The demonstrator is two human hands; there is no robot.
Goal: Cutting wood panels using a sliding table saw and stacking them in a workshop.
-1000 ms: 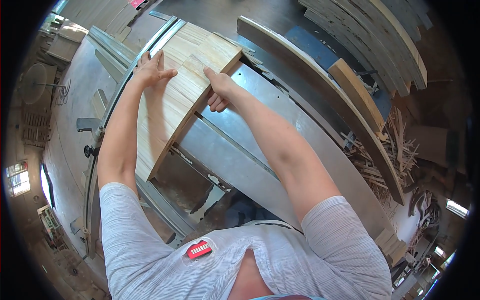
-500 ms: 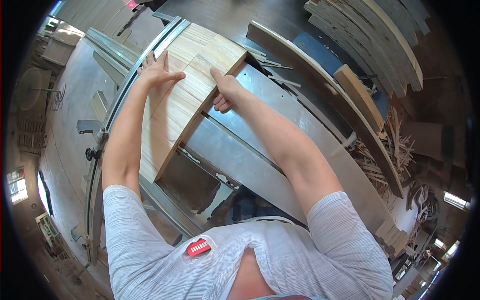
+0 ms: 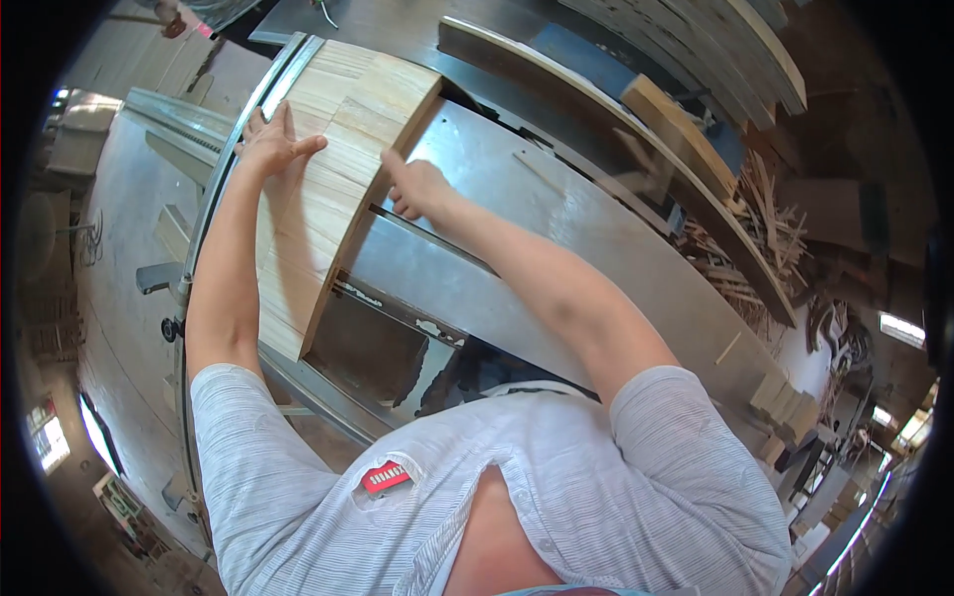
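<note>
A pale glued-strip wooden panel [image 3: 323, 189] lies on a sliding saw table, its left edge along a metal fence [image 3: 248, 129]. My left hand [image 3: 273, 144] rests on the panel's upper left part, fingers spread and thumb stretched out. Just off the panel's right edge, over the bare metal tabletop [image 3: 487, 179], is my right hand [image 3: 417, 186]. Its thumb points toward the panel and its fingers are loosely bent, slightly blurred, with nothing seen in them. A thin wood strip [image 3: 537, 171] shows on the metal beyond that hand.
A long upright board [image 3: 616, 149] borders the metal table on the right. Behind it are a thick wood block [image 3: 681, 134], stacked boards [image 3: 696, 60] and a heap of thin offcuts [image 3: 755, 219]. Small blocks [image 3: 785, 402] sit at the table's lower right. A dark clamp handle [image 3: 159, 278] sticks out left.
My right hand has come off the panel's edge. Thin strips near the panel's far right corner are gone from there; blurred strips show farther right. The view has shifted; my left hand stays on the panel.
</note>
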